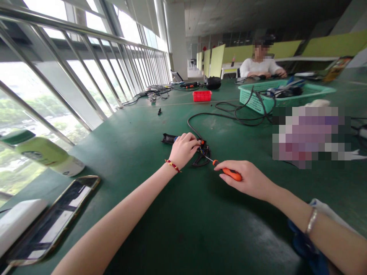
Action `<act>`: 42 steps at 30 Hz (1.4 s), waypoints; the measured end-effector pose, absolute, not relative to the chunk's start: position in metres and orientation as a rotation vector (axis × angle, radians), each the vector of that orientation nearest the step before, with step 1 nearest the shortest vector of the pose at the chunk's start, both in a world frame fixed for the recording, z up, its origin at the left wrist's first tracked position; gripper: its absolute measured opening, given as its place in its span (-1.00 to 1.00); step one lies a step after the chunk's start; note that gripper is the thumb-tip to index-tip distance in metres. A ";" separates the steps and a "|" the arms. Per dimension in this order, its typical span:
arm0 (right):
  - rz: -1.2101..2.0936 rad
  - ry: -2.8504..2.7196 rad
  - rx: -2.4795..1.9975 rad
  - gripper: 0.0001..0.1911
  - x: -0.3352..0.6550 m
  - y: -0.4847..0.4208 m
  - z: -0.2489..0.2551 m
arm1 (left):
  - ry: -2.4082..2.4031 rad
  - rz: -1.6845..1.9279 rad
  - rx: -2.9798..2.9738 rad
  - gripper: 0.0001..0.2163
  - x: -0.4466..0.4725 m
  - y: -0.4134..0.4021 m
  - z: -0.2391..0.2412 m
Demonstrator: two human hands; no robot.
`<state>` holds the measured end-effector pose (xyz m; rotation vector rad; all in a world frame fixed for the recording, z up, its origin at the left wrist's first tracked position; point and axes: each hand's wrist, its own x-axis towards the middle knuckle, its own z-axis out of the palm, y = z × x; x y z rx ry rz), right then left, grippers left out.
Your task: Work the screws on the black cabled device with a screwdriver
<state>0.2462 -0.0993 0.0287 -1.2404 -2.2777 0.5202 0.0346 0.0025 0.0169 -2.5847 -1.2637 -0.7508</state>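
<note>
My right hand (248, 177) is closed round the orange and black handle of a screwdriver (233, 174). Its thin metal shaft points left, with the tip at the exposed parts of a black corded device (169, 138). My left hand (186, 149) grips that device from above, fingers bent over its middle. The device's dark body sticks out to the left of the hand. On the right, an orange part, small coloured wires and black casing show beside my fingertips. My fingers hide much of the device, and the exact contact of the screwdriver tip is too small to make out.
A black cable (197, 114) runs to a green basket (246, 95) of tools. A red tray (202, 96) and a small black piece (159, 111) lie farther back. At left are a bottle (48, 154) and a phone (61, 215). Across the table sits a person (258, 67).
</note>
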 end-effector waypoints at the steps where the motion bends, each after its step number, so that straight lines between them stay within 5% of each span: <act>1: 0.518 -2.271 -1.238 -0.76 0.246 -0.099 0.029 | -1.278 -0.765 -2.570 -0.84 0.035 0.002 0.017; 10: 0.342 -1.923 -1.286 -0.89 0.247 -0.102 0.030 | -1.293 -0.667 -2.630 -0.46 -0.002 0.021 0.009; 42: 0.341 -1.813 -1.233 -0.83 0.247 -0.100 0.029 | -1.243 -0.598 -2.653 -0.62 -0.008 0.019 0.004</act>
